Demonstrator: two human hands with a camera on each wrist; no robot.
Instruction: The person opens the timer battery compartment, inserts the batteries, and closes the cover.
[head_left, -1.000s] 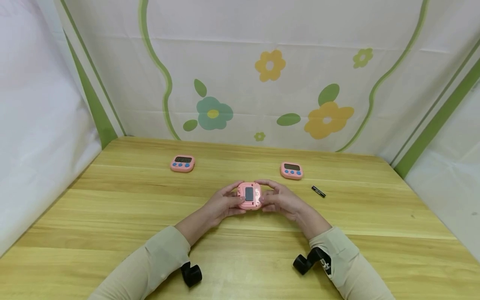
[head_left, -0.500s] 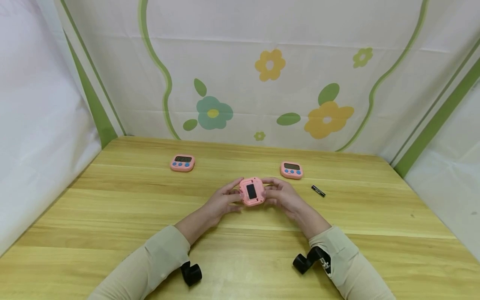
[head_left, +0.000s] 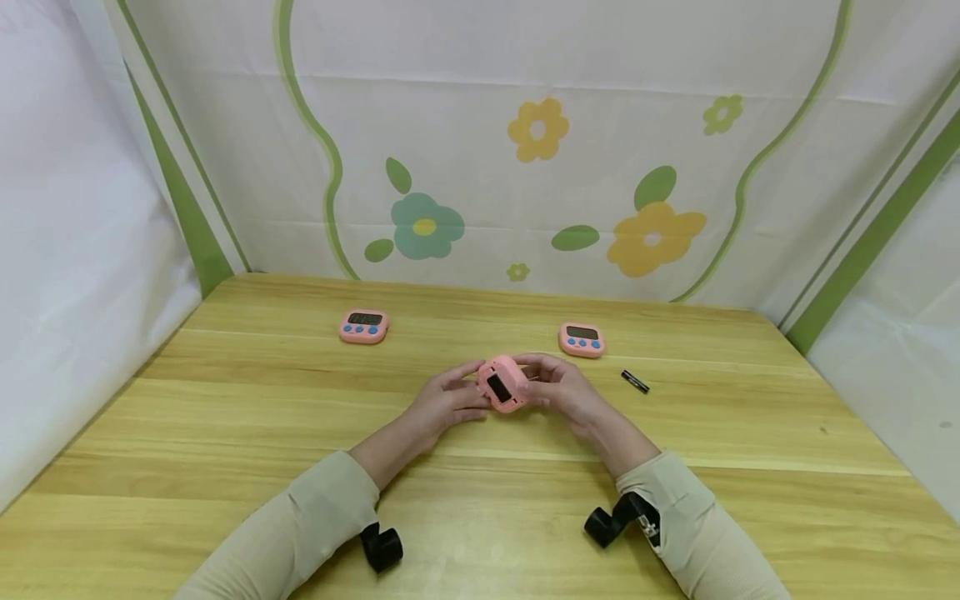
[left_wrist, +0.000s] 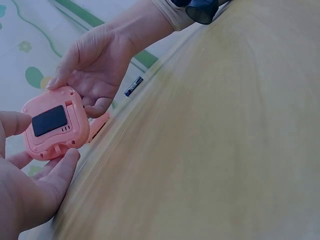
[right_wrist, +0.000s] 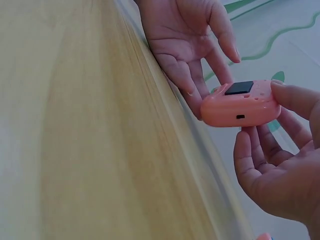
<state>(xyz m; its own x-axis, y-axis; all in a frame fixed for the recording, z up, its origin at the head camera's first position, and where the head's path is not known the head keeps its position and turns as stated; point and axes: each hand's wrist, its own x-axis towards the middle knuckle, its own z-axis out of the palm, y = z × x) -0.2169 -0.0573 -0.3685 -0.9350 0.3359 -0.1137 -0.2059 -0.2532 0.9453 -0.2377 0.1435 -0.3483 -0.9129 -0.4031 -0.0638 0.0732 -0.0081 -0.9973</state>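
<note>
A pink digital timer point(head_left: 501, 387) is held above the wooden table, its back with a black rectangular pad point(left_wrist: 49, 121) turned up. My right hand point(head_left: 562, 393) pinches one side of it, thumb on the back and fingers underneath, as the right wrist view shows. At the opposite side, my left hand point(head_left: 442, 403) has its fingertips by the timer's edge. The left thumb point(right_wrist: 224, 32) is raised off the timer and the left fingers are loosely extended. The timer's screen side is hidden.
Two more pink timers with blue buttons lie face up farther back, one on the left point(head_left: 363, 327) and one on the right point(head_left: 582, 341). A black battery point(head_left: 635, 382) lies right of my right hand. A flower-printed curtain point(head_left: 480, 167) stands behind the table point(head_left: 480, 517).
The timer has turned and tilted between my hands, its pad now slanting. My left thumb, on its back a second ago, has lifted away. The other timers and the battery have stayed put.
</note>
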